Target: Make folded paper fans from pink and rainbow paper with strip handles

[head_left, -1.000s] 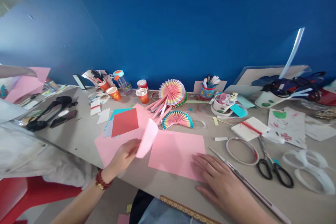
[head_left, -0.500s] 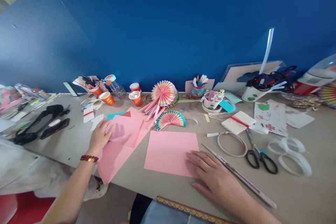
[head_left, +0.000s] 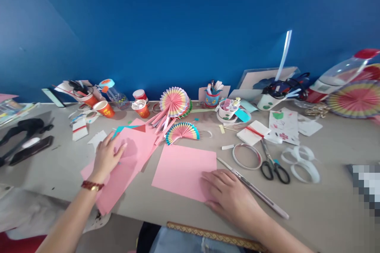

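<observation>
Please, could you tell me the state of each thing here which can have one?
Left hand: open, over pink sheets
Right hand: open, on single pink sheet
Pink sheets: overlapping
Single pink sheet: flat, unfolded
Small fan: partly spread, an arc
Middle round fan: spread full circle
Scissors: lying down; blade opening unclear
Tape roll: lying flat
Large bottle: red cap on

- Dial centred on loose pink paper sheet.
- Left hand: palm down on overlapping pink papers, 9 o'clock.
- Right hand: fingers flat on sheet's edge, 4 o'clock.
- Half-round pleated paper fan: 12 o'clock, near sheet.
- Tape roll: between 2 and 3.
- Black-handled scissors: 3 o'clock.
</observation>
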`<control>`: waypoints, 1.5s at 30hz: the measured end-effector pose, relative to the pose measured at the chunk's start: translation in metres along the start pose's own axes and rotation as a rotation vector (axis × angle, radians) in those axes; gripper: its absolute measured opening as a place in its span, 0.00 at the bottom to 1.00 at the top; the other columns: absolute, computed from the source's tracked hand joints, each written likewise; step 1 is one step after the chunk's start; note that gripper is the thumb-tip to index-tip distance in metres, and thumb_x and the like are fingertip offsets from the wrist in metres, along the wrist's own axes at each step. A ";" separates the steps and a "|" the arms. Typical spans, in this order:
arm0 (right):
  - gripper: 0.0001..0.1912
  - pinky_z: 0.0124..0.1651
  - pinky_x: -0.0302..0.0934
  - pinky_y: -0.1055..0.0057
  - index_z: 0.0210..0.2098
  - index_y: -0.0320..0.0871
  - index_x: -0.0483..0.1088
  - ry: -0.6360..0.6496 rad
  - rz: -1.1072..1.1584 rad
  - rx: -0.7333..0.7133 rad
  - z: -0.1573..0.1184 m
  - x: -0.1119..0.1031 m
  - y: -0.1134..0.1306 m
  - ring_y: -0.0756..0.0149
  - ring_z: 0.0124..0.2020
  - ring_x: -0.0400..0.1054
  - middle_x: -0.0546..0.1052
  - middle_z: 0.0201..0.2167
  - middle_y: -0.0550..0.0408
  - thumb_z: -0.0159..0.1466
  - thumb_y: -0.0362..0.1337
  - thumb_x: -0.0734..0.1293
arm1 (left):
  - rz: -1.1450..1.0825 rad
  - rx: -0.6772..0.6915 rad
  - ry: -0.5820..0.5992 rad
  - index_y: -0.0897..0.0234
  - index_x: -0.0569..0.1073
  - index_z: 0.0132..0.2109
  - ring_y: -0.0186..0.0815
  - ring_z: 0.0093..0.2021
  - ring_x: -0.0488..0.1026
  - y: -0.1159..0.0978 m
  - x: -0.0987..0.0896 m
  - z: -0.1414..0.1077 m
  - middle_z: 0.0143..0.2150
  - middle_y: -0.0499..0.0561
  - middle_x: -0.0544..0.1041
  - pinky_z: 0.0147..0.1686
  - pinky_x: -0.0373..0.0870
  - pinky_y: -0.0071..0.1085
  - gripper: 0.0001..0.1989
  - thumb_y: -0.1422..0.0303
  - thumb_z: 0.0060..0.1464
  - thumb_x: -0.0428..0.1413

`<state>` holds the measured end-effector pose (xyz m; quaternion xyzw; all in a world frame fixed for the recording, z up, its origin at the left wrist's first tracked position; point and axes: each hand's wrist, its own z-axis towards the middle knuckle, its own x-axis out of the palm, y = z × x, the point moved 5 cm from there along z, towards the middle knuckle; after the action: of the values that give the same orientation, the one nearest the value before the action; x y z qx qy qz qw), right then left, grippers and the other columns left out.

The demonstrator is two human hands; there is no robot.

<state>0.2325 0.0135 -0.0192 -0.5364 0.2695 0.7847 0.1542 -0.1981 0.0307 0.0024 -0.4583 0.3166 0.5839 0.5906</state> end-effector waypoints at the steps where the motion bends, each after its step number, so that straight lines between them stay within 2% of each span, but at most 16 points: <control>1: 0.22 0.57 0.62 0.55 0.54 0.43 0.73 -0.015 -0.009 0.000 -0.001 0.001 0.001 0.53 0.52 0.70 0.77 0.56 0.50 0.64 0.45 0.72 | -0.060 0.087 -0.030 0.60 0.65 0.64 0.51 0.67 0.62 -0.025 -0.008 -0.006 0.68 0.59 0.63 0.66 0.58 0.52 0.24 0.57 0.65 0.49; 3: 0.21 0.55 0.63 0.56 0.52 0.43 0.74 -0.022 -0.027 0.006 0.000 0.003 0.004 0.53 0.51 0.71 0.77 0.55 0.49 0.63 0.46 0.73 | -0.190 0.355 0.078 0.55 0.61 0.66 0.48 0.68 0.61 -0.087 -0.015 -0.026 0.68 0.54 0.64 0.66 0.59 0.48 0.24 0.60 0.66 0.50; 6: 0.20 0.52 0.66 0.57 0.51 0.42 0.75 0.029 -0.010 0.017 0.002 0.001 0.011 0.53 0.50 0.71 0.78 0.54 0.48 0.63 0.45 0.73 | -0.228 0.756 0.416 0.56 0.54 0.71 0.50 0.71 0.53 -0.176 -0.008 -0.072 0.72 0.55 0.58 0.68 0.55 0.49 0.35 0.51 0.63 0.53; 9: 0.19 0.51 0.67 0.60 0.53 0.43 0.73 0.114 0.092 -0.008 0.002 -0.006 0.018 0.56 0.49 0.72 0.78 0.53 0.48 0.65 0.43 0.70 | -0.265 0.879 0.528 0.66 0.52 0.72 0.54 0.73 0.47 -0.218 0.001 -0.098 0.74 0.64 0.52 0.69 0.52 0.52 0.45 0.42 0.59 0.52; 13: 0.18 0.56 0.65 0.58 0.56 0.43 0.71 0.077 0.108 -0.005 -0.006 -0.016 0.012 0.55 0.54 0.69 0.75 0.57 0.47 0.67 0.38 0.67 | -0.320 0.790 0.584 0.61 0.60 0.69 0.48 0.71 0.55 -0.214 0.013 -0.093 0.71 0.59 0.59 0.67 0.58 0.47 0.33 0.50 0.64 0.51; 15: 0.18 0.60 0.63 0.54 0.56 0.44 0.72 0.041 0.067 0.004 -0.010 -0.017 0.005 0.53 0.57 0.67 0.75 0.58 0.48 0.67 0.38 0.67 | -0.305 0.729 0.551 0.59 0.62 0.68 0.47 0.69 0.57 -0.206 0.016 -0.081 0.71 0.58 0.61 0.66 0.61 0.46 0.27 0.55 0.67 0.50; 18: 0.16 0.59 0.62 0.51 0.54 0.46 0.72 0.039 0.029 0.022 -0.015 -0.014 0.000 0.52 0.55 0.68 0.76 0.57 0.50 0.66 0.37 0.68 | -0.203 0.676 0.463 0.62 0.60 0.69 0.50 0.70 0.57 -0.199 0.025 -0.062 0.70 0.60 0.61 0.66 0.59 0.50 0.28 0.57 0.66 0.51; 22: 0.13 0.53 0.65 0.54 0.51 0.46 0.73 0.067 0.053 0.067 -0.028 -0.019 0.006 0.54 0.48 0.70 0.78 0.52 0.51 0.66 0.35 0.67 | -0.201 0.806 0.475 0.65 0.56 0.70 0.48 0.72 0.53 -0.212 0.040 -0.054 0.72 0.61 0.58 0.68 0.56 0.49 0.32 0.55 0.66 0.52; 25: 0.13 0.51 0.66 0.61 0.49 0.46 0.73 0.146 0.130 0.048 -0.037 -0.024 0.012 0.58 0.46 0.71 0.79 0.49 0.51 0.65 0.35 0.67 | -0.275 0.922 0.480 0.62 0.59 0.69 0.45 0.70 0.56 -0.226 0.042 -0.054 0.71 0.59 0.60 0.67 0.57 0.48 0.25 0.63 0.68 0.50; 28: 0.14 0.54 0.64 0.61 0.51 0.45 0.73 0.184 0.126 0.008 -0.040 -0.028 0.013 0.58 0.50 0.70 0.78 0.52 0.50 0.65 0.35 0.67 | -0.357 0.892 0.459 0.60 0.68 0.62 0.41 0.63 0.66 -0.231 0.035 -0.053 0.61 0.56 0.72 0.62 0.64 0.43 0.18 0.71 0.68 0.46; 31: 0.16 0.60 0.60 0.57 0.53 0.43 0.72 0.189 0.076 -0.036 -0.035 -0.028 0.012 0.54 0.58 0.66 0.74 0.58 0.47 0.66 0.37 0.66 | -0.409 0.888 0.483 0.61 0.72 0.55 0.41 0.55 0.70 -0.233 0.026 -0.058 0.54 0.55 0.76 0.57 0.68 0.40 0.13 0.67 0.68 0.48; 33: 0.18 0.60 0.60 0.55 0.55 0.43 0.71 0.191 0.052 -0.051 -0.030 -0.025 0.011 0.53 0.57 0.67 0.75 0.57 0.47 0.66 0.38 0.65 | -0.407 0.934 0.497 0.62 0.72 0.56 0.45 0.57 0.68 -0.234 0.020 -0.063 0.57 0.58 0.74 0.60 0.66 0.44 0.18 0.58 0.66 0.52; 36: 0.18 0.54 0.63 0.57 0.54 0.42 0.72 0.159 0.005 -0.063 -0.022 -0.019 0.009 0.55 0.51 0.71 0.79 0.50 0.46 0.66 0.37 0.66 | -0.378 0.984 0.540 0.64 0.67 0.63 0.52 0.64 0.62 -0.232 0.013 -0.076 0.64 0.63 0.68 0.66 0.56 0.54 0.36 0.43 0.57 0.55; 38: 0.17 0.50 0.65 0.59 0.53 0.40 0.72 0.103 -0.030 -0.070 -0.019 -0.017 0.009 0.56 0.47 0.72 0.80 0.46 0.44 0.65 0.34 0.65 | -0.369 0.984 0.572 0.65 0.60 0.68 0.55 0.67 0.59 -0.230 0.010 -0.088 0.68 0.64 0.64 0.67 0.52 0.57 0.45 0.40 0.53 0.56; 42: 0.17 0.44 0.67 0.62 0.55 0.39 0.71 0.003 0.056 -0.027 -0.016 -0.025 0.009 0.59 0.41 0.74 0.81 0.40 0.46 0.68 0.30 0.60 | -0.395 0.814 0.579 0.63 0.57 0.69 0.48 0.62 0.67 -0.219 0.009 -0.110 0.64 0.59 0.69 0.64 0.61 0.48 0.35 0.61 0.60 0.57; 45: 0.21 0.44 0.67 0.65 0.61 0.41 0.65 0.038 0.293 0.031 -0.015 -0.036 0.009 0.59 0.40 0.75 0.81 0.42 0.46 0.72 0.41 0.59 | -0.521 0.633 0.597 0.58 0.63 0.64 0.42 0.57 0.72 -0.209 0.008 -0.112 0.60 0.54 0.74 0.58 0.69 0.40 0.26 0.74 0.60 0.51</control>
<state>0.2526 -0.0008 0.0124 -0.5036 0.3597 0.7844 0.0412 0.0258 -0.0471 -0.0113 -0.4675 0.5081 0.1361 0.7105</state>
